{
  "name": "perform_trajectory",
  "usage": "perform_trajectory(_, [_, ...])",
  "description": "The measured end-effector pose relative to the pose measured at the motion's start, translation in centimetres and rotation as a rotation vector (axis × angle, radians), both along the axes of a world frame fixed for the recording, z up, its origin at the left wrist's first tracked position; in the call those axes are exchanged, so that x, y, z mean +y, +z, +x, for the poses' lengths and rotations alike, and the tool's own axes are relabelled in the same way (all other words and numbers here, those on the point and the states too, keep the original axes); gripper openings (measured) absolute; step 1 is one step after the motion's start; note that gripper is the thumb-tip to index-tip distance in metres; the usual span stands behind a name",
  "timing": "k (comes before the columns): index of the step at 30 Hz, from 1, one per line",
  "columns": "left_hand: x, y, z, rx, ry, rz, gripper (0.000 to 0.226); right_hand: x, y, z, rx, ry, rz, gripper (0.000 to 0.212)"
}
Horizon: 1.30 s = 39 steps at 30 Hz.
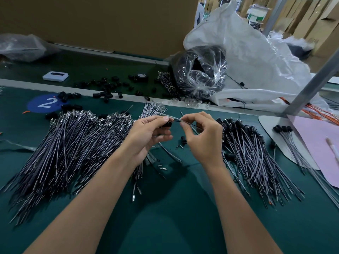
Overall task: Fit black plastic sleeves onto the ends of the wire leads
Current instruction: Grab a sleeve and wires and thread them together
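My left hand (pixel 146 136) pinches a black plastic sleeve (pixel 167 124) between thumb and fingers above the green mat. My right hand (pixel 201 136) pinches a thin wire lead (pixel 190 125) whose tip points into the sleeve. A large fan of bare wire leads (pixel 69 143) lies to the left. To the right lies a pile of leads with black sleeves fitted (pixel 247 143). One loose sleeve (pixel 184 140) sits on the mat under my right hand.
Loose black sleeves (pixel 106 87) are scattered along the far belt. A clear bag of black parts (pixel 200 74) and a white sack (pixel 256 66) stand behind. A pink sheet (pixel 315 143), a metal post (pixel 311 83) and a white device (pixel 55 76) are nearby.
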<state>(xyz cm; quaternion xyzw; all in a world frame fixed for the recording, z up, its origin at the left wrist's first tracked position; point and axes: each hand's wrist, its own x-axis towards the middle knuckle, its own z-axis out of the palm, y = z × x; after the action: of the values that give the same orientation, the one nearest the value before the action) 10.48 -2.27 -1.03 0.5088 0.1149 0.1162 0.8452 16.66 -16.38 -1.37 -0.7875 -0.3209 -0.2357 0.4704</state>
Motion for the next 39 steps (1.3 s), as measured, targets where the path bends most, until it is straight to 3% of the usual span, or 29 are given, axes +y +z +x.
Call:
perform_trajectory(6, [-0.05,-0.04,-0.04,0.021,-0.032,-0.152,0.013,0.26,0.04,-0.09,0.126,0.025,0.116,0.007])
perform_trajectory(12, [0.07,0.01,-0.04,-0.012,0.046,-0.092,0.013,-0.02,0.04,0.36,0.212,0.033,0.186,0.008])
perform_trajectory(17, [0.22,-0.06,-0.04,-0.036,0.136,-0.118,0.009,-0.07,0.06,0.32,0.184,0.022,0.129,0.007])
perform_trajectory(39, [0.38,-0.55,0.09,-0.08,0.101,-0.037,0.023,-0.15,0.0,0.35,0.114,0.02,0.039,0.018])
